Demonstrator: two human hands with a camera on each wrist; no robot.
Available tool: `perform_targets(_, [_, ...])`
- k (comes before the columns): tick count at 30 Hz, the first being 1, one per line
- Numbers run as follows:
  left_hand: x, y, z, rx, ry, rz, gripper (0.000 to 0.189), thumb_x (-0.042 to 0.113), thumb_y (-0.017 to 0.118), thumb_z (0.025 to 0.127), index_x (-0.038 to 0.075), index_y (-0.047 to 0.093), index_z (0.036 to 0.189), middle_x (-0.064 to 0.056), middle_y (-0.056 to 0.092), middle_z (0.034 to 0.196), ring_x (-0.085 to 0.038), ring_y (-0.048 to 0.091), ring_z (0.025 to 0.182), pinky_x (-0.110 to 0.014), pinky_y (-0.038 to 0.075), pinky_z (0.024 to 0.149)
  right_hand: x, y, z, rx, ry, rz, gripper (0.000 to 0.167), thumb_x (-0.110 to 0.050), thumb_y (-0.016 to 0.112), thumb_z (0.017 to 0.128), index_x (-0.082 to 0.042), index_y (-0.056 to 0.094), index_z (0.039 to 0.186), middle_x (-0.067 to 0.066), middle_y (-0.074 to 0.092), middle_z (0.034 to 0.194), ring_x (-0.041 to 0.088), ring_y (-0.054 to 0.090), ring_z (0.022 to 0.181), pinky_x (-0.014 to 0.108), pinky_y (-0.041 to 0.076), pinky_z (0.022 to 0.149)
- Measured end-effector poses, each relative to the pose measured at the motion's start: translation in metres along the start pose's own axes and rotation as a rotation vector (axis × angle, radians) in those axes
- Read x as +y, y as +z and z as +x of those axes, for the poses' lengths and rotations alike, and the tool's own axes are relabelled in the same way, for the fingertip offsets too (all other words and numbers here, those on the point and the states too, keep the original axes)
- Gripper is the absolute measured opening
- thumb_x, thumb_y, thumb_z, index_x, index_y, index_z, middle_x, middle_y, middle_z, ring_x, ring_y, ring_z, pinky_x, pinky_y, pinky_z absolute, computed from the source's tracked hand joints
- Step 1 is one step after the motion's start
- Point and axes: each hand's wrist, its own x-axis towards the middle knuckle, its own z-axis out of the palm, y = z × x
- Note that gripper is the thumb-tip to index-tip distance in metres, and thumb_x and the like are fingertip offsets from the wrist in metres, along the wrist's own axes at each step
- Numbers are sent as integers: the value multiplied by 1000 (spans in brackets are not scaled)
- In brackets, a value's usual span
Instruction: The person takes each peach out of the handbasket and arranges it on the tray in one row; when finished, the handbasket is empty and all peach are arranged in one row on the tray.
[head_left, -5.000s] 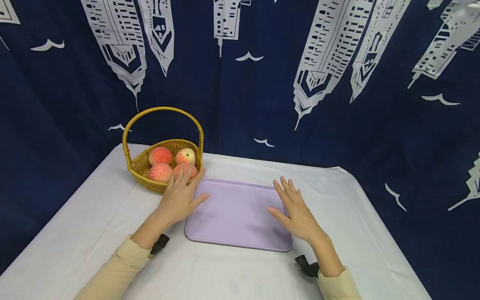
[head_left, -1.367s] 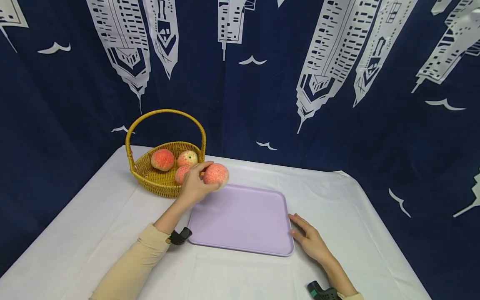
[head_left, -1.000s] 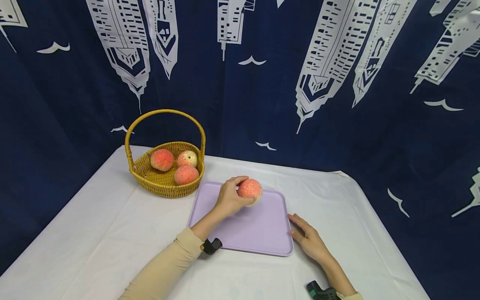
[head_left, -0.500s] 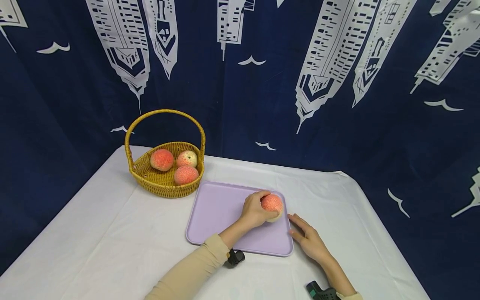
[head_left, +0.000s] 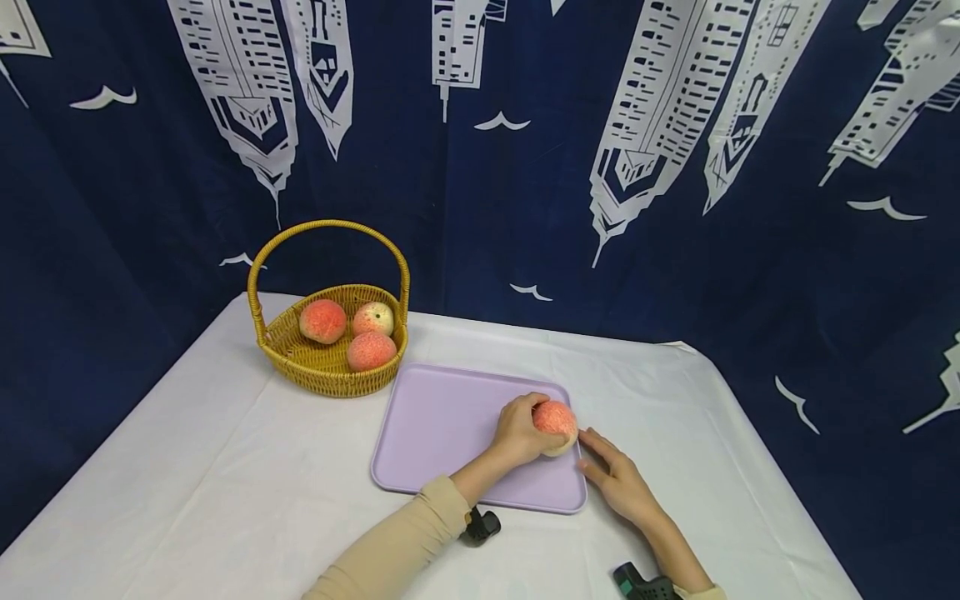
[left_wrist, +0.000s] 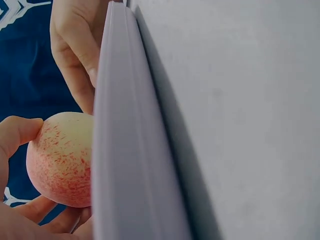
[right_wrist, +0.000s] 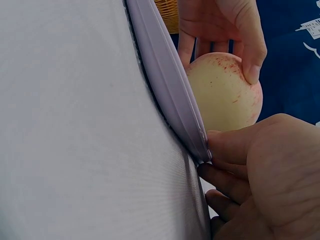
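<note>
My left hand (head_left: pixel 519 431) grips a red-and-cream peach (head_left: pixel 556 427) over the right end of a lilac tray (head_left: pixel 442 425). In the left wrist view the thumb presses one side of the peach (left_wrist: pixel 62 160), fingers round the other; the tray's edge hides part of it. Whether the peach touches the tray I cannot tell. My right hand (head_left: pixel 621 483) lies at the tray's right edge, thumb and fingertips against the rim, fingers relaxed. In the right wrist view the thumb of this hand (right_wrist: pixel 280 175) meets the tray rim (right_wrist: pixel 172 85), just below the peach.
A wicker basket (head_left: pixel 315 382) with a tall arched handle stands left of the tray and holds a red peach (head_left: pixel 323 322), a pale peach (head_left: pixel 372 318) and a pink peach (head_left: pixel 372 351). White cloth (head_left: pixel 187 467) covers the table; a navy patterned curtain (head_left: pixel 510 208) hangs behind.
My left hand has taken one peach from the basket and carried it rightward and down to the tray's right end. My right hand came down to the tray's right edge and has stayed there.
</note>
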Motion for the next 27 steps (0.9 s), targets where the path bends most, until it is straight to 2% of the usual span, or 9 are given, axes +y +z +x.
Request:
perform_targets(8, [0,5,-1,-32,27,5,67,21,91,64,4,62,121,-12,65,118,-31,57,112,-41,48,97,1,-1,0,5,-4,-2,49,-12,59,95,10,47,138,31,40,147,48,33,139,62,23,113])
perform_targets(18, [-1,4,-4,-56,13,-11,72,24,92,62,4,61,124,-13,65,116,-29,57,110,-41,49,95,0,-1,0,-2,-4,6,49,-13,59,95,10,48,137,31,39,147,49,32,139,63,23,112])
perform_targets(23, [0,-1,-8,-88,-16,4,76,25,90,63,5,58,128,-15,60,122,-29,54,111,-42,47,94,-1,-1,0,2,-8,7,49,-12,60,94,10,48,137,31,40,147,48,32,139,63,23,112])
perform_targets(27, [5,-16,-12,-86,6,26,75,24,89,65,5,56,130,-17,58,124,-29,54,111,-41,47,93,0,0,0,3,-9,7,49,-12,60,95,10,48,137,32,40,147,48,33,139,62,23,113])
